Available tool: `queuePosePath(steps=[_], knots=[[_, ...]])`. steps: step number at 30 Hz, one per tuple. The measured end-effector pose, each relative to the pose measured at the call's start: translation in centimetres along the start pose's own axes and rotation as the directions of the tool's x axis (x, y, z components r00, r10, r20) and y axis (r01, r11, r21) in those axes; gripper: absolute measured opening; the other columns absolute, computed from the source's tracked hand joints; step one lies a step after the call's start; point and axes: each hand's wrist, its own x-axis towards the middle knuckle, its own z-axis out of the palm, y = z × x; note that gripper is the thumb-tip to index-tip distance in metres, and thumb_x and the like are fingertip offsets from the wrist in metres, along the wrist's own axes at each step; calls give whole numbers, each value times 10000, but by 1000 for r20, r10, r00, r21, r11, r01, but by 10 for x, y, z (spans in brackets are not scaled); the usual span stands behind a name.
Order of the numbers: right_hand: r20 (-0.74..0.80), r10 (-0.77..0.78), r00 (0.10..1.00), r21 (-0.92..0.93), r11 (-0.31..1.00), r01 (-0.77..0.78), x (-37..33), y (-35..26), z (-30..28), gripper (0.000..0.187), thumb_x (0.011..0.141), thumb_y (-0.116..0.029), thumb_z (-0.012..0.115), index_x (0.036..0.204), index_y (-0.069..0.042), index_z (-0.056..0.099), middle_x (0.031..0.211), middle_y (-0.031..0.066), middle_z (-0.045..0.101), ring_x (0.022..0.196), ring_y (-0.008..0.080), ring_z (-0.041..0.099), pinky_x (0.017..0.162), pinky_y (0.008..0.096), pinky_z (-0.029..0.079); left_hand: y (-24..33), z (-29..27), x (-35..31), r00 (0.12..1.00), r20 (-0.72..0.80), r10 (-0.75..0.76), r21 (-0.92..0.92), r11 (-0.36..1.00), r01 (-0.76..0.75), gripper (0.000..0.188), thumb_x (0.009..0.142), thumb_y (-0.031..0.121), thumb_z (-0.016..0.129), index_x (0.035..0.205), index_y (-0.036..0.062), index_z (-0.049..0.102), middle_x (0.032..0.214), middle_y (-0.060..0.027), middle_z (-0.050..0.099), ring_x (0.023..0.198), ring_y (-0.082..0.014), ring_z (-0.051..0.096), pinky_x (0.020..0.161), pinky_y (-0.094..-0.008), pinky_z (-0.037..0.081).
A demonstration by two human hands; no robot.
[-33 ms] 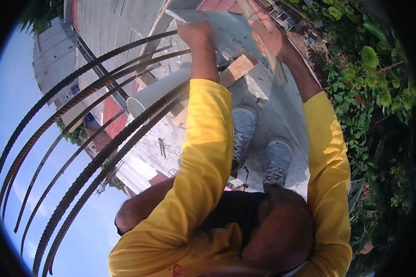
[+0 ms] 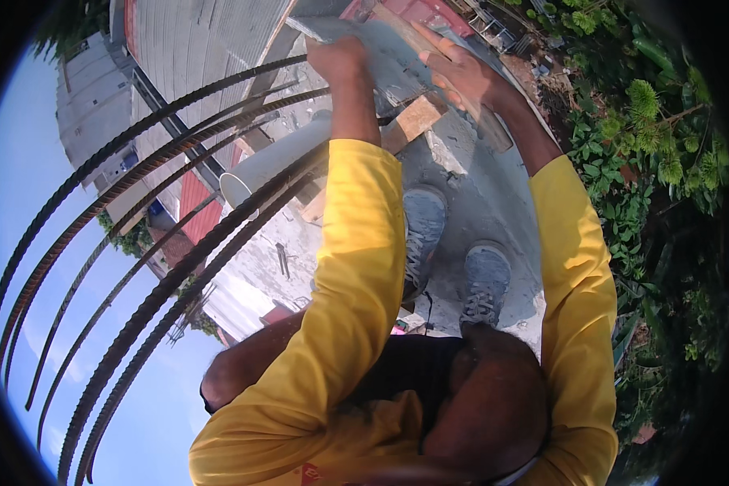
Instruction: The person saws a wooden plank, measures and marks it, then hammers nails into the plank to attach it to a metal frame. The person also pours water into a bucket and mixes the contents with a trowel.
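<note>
Head view shows dark curved steel bars (image 2: 138,243) on my left. My left hand (image 2: 338,61) is closed tight around the flat grey concrete slab (image 2: 397,61), and my right hand (image 2: 462,77) lies spread open on it. Its long side runs across between both hands, above my grey shoes (image 2: 454,251).

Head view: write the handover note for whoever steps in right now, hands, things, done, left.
Left hand: closed on the near left edge of the grey slab.
Right hand: open, fingers spread flat on the slab's right side.
Things: the slab is out in front at arm's length. A wooden block lies just below it on the concrete ledge, with a white pipe and bent rebars to the left. Both shoes stand on the ledge.
Done: both hands are on the slab.
Left: the slab is not yet released. Whether it rests on anything is hidden.
</note>
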Motion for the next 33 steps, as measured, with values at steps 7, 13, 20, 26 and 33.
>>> queuePosePath(steps=[7, 13, 20, 26, 33], knots=[[-91, -26, 996, 79, 996, 33, -3, 1, -3, 668, 1125, -406, 519, 1714, -307, 222, 748, -3, 503, 493, 84, 485, 463, 290, 478, 9, -1, -2, 1000, 30, 7, 0, 1000, -7, 461, 869, -151, 553, 1310, -27, 604, 1173, -128, 710, 1000, -252, 717, 863, -378, 589], [183, 58, 981, -116, 993, -37, -2, -4, 0, 711, 1100, -461, 546, 1712, -279, 234, 744, -8, 506, 503, 93, 497, 470, 293, 475, 11, 0, -5, 998, 11, -58, -36, 998, 59, 494, 862, -160, 533, 1332, -26, 605, 1196, -122, 710, 1025, -238, 713, 879, -355, 582], [77, 53, 996, -54, 997, -49, -3, -4, 1, 715, 1082, -427, 555, 1709, -236, 269, 790, 46, 572, 519, 125, 519, 529, 320, 512, 9, -2, -4, 999, 21, -50, -21, 998, 51, 518, 862, -154, 531, 1359, -22, 600, 1211, -111, 705, 1027, -231, 709, 880, -352, 582], [-6, 73, 997, -30, 997, -73, -2, -1, 1, 713, 1103, -450, 544, 1722, -305, 221, 725, -15, 500, 516, 93, 446, 531, 291, 488, 9, -3, -3, 1000, 13, 13, 50, 999, -14, 512, 869, -157, 529, 1358, -24, 599, 1196, -117, 711, 1005, -238, 716, 868, -358, 586], [25, 132, 991, -136, 982, -127, -34, -5, -5, 693, 1112, -410, 531, 1723, -293, 226, 722, -11, 500, 527, 96, 458, 527, 294, 469, 10, -2, -3, 1000, 9, -28, -20, 999, 28, 481, 867, -156, 547, 1329, -33, 603, 1186, -115, 713, 1008, -236, 718, 873, -349, 581]])
